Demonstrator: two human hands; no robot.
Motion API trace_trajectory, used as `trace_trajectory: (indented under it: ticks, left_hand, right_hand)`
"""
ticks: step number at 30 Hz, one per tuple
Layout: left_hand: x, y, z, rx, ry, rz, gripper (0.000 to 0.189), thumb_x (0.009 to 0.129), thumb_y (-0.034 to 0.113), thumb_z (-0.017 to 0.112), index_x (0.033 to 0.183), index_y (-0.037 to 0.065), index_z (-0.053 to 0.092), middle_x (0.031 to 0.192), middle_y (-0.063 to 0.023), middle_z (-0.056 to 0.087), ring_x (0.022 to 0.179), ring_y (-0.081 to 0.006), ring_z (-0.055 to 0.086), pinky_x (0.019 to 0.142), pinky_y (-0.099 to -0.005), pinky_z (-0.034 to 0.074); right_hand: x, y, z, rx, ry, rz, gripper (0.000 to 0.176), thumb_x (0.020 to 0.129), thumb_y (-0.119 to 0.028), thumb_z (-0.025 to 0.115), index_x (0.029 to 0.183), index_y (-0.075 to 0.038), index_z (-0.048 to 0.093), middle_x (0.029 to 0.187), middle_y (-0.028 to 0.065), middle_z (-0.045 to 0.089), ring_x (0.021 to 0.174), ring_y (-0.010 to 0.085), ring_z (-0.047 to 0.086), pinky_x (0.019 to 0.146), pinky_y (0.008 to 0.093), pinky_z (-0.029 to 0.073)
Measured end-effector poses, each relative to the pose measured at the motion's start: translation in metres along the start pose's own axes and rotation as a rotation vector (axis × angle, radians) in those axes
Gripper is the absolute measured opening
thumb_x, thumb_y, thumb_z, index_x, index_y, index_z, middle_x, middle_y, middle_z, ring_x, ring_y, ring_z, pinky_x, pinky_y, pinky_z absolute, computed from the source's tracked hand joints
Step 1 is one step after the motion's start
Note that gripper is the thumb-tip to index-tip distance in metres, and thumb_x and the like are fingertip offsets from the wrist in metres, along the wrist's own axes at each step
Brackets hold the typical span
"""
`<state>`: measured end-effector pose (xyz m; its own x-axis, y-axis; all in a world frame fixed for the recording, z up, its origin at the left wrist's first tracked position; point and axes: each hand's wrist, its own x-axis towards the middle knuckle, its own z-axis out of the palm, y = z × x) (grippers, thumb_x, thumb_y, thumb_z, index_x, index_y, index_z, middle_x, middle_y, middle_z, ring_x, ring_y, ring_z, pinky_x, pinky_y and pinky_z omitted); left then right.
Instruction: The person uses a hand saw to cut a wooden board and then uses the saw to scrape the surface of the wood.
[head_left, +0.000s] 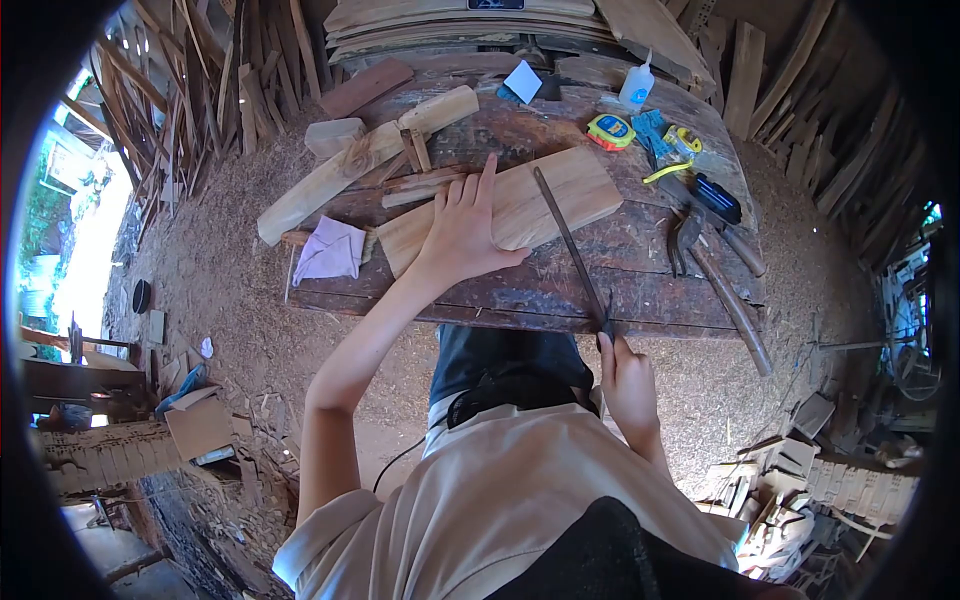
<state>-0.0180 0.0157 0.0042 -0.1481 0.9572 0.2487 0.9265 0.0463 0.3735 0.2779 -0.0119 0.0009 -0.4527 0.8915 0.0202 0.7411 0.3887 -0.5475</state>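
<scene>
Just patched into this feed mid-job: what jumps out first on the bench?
First, the left hand, spread flat on a pale wooden board in the middle of the dark workbench. Next, the right hand at the near edge, gripping a long thin dark tool that lies slanted across the board. A yellow tape measure stands out at the far right.
</scene>
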Motion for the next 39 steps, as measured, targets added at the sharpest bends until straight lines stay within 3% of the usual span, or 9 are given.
trace_trajectory:
  ticks: [6, 8, 15, 21, 24, 27, 30, 32, 39]
  left_hand:
    - [0.000, 0.000, 0.001, 0.029, -0.002, 0.001, 0.129, 0.064, 0.052, 0.085, 0.158, 0.000, 0.014, 0.135, -0.0247, 0.048, 0.128, -0.0421, 0.044, 0.111, -0.0535, 0.032]
    - [0.000, -0.001, 0.002, 0.027, 0.006, -0.001, 0.128, 0.064, 0.053, 0.085, 0.158, 0.001, 0.014, 0.135, -0.0247, 0.048, 0.128, -0.0423, 0.044, 0.111, -0.0535, 0.032]
    - [-0.001, -0.004, 0.005, 0.006, 0.062, 0.042, 0.129, 0.062, 0.052, 0.083, 0.157, -0.001, 0.014, 0.128, -0.0235, 0.050, 0.121, -0.0406, 0.047, 0.107, -0.0548, 0.034]
    - [-0.001, -0.005, 0.006, 0.037, 0.064, 0.061, 0.129, 0.062, 0.052, 0.083, 0.157, -0.001, 0.014, 0.127, -0.0230, 0.050, 0.119, -0.0404, 0.048, 0.105, -0.0542, 0.035]
    - [-0.001, -0.004, 0.006, 0.035, 0.065, 0.059, 0.130, 0.062, 0.052, 0.084, 0.157, -0.001, 0.014, 0.127, -0.0229, 0.050, 0.120, -0.0404, 0.048, 0.106, -0.0543, 0.035]
    - [-0.001, -0.003, 0.004, 0.009, 0.059, 0.044, 0.130, 0.061, 0.051, 0.084, 0.157, -0.001, 0.013, 0.128, -0.0231, 0.050, 0.121, -0.0406, 0.047, 0.107, -0.0549, 0.034]
    - [-0.002, -0.005, 0.004, -0.005, 0.057, 0.031, 0.130, 0.061, 0.050, 0.085, 0.157, -0.001, 0.013, 0.130, -0.0232, 0.049, 0.123, -0.0405, 0.047, 0.108, -0.0554, 0.033]
    - [-0.002, -0.003, 0.004, -0.003, 0.059, 0.032, 0.130, 0.061, 0.050, 0.085, 0.158, 0.000, 0.013, 0.131, -0.0233, 0.049, 0.123, -0.0405, 0.046, 0.108, -0.0555, 0.033]
    - [-0.001, 0.001, -0.002, 0.001, 0.008, 0.033, 0.126, 0.064, 0.050, 0.085, 0.158, 0.002, 0.016, 0.132, -0.0250, 0.049, 0.125, -0.0437, 0.045, 0.110, -0.0529, 0.033]
  right_hand:
    - [0.018, -0.010, 0.003, 0.061, 0.032, 0.007, 0.032, 0.104, -0.024, 0.053, 0.088, 0.002, 0.063, 0.066, 0.0290, 0.060, 0.066, 0.0513, 0.059, 0.055, 0.0567, 0.044]
    - [0.029, -0.013, 0.007, -0.034, 0.039, -0.039, 0.033, 0.105, -0.026, 0.049, 0.089, 0.000, 0.061, 0.066, 0.0286, 0.062, 0.064, 0.0493, 0.063, 0.055, 0.0568, 0.049]
    - [0.014, -0.002, 0.003, 0.014, 0.075, -0.094, 0.034, 0.105, -0.027, 0.050, 0.086, 0.000, 0.059, 0.066, 0.0290, 0.062, 0.064, 0.0508, 0.062, 0.056, 0.0578, 0.049]
    - [0.003, -0.005, -0.002, -0.023, -0.026, 0.020, 0.034, 0.105, -0.027, 0.050, 0.086, 0.000, 0.060, 0.066, 0.0290, 0.062, 0.064, 0.0495, 0.063, 0.057, 0.0579, 0.049]
    - [0.022, -0.013, 0.008, -0.022, 0.048, -0.040, 0.034, 0.105, -0.027, 0.049, 0.087, 0.000, 0.061, 0.065, 0.0293, 0.062, 0.064, 0.0494, 0.063, 0.057, 0.0578, 0.050]
    - [0.030, -0.017, 0.009, -0.001, 0.056, -0.002, 0.033, 0.104, -0.023, 0.053, 0.083, 0.002, 0.060, 0.065, 0.0295, 0.059, 0.065, 0.0512, 0.059, 0.055, 0.0571, 0.044]
    - [0.014, -0.009, 0.004, -0.068, 0.033, -0.047, 0.035, 0.105, -0.028, 0.049, 0.088, 0.000, 0.061, 0.064, 0.0290, 0.062, 0.063, 0.0488, 0.063, 0.056, 0.0566, 0.051]
    - [0.000, -0.002, 0.002, -0.043, 0.029, 0.005, 0.031, 0.103, -0.022, 0.054, 0.083, 0.001, 0.060, 0.064, 0.0288, 0.059, 0.064, 0.0509, 0.059, 0.054, 0.0571, 0.044]
    - [0.009, -0.010, 0.008, -0.022, -0.003, 0.030, 0.030, 0.104, -0.023, 0.053, 0.086, 0.001, 0.060, 0.065, 0.0298, 0.059, 0.062, 0.0509, 0.059, 0.053, 0.0563, 0.044]
